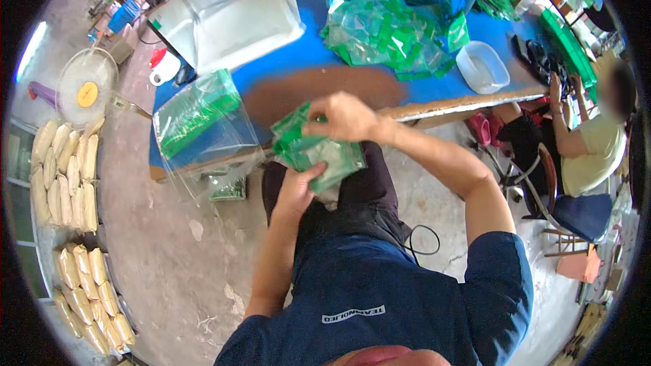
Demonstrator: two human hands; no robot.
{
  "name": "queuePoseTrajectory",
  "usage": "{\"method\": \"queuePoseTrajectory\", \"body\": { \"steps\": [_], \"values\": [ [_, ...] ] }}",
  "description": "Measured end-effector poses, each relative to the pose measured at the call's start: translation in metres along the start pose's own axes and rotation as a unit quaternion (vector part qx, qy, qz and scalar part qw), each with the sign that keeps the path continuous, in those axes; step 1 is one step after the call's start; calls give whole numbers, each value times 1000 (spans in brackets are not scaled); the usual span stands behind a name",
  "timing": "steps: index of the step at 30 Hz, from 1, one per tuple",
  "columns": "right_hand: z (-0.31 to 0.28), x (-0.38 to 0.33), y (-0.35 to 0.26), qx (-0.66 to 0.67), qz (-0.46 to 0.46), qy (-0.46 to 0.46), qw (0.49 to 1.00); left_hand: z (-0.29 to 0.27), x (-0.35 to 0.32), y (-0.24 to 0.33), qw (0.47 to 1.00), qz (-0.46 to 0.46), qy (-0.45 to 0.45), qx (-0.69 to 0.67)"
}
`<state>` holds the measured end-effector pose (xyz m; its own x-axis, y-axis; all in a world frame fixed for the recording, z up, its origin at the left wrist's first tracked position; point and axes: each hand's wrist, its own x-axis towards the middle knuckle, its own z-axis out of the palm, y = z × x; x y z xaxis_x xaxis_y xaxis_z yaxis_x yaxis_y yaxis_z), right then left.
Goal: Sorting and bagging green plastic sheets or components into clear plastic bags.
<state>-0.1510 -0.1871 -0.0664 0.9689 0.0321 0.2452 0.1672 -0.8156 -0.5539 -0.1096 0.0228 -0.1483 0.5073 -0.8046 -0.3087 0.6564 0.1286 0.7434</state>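
A stack of small green-and-clear plastic packets (324, 154) is held over my lap, just in front of the blue table (312, 7). My left hand (298, 186) supports the stack from below. My right hand (342, 116) grips its top edge. A clear plastic bag (203, 129) holding more green packets hangs at the table's edge to my left. A loose heap of green packets (386, 34) lies on the table beyond my hands.
A white plastic tub (483, 68) and a large grey tray (234, 13) stand on the table. Another person (583, 142) sits on a chair at the right. Yellowish filled bags (68, 176) lie in rows on the left, near a fan (87, 85). Concrete floor below.
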Motion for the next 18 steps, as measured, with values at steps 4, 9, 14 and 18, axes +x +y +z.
{"method": "queuePoseTrajectory", "body": {
  "steps": [4, 9, 14, 18],
  "values": [
    [-62, 57, 127, -198, 199, 322, 904, 17, -11, -5, 997, 37, -45, -44],
    [-25, 49, 193, -322, 365, 192, 852, -19, -28, -13, 990, -20, 40, -130],
    [-28, 5, 149, -292, 214, 91, 928, -40, -47, -12, 984, 24, 26, -174],
    [-55, -30, 134, -331, 50, 46, 941, -30, -33, -2, 985, 12, 37, -169]
  ]
}}
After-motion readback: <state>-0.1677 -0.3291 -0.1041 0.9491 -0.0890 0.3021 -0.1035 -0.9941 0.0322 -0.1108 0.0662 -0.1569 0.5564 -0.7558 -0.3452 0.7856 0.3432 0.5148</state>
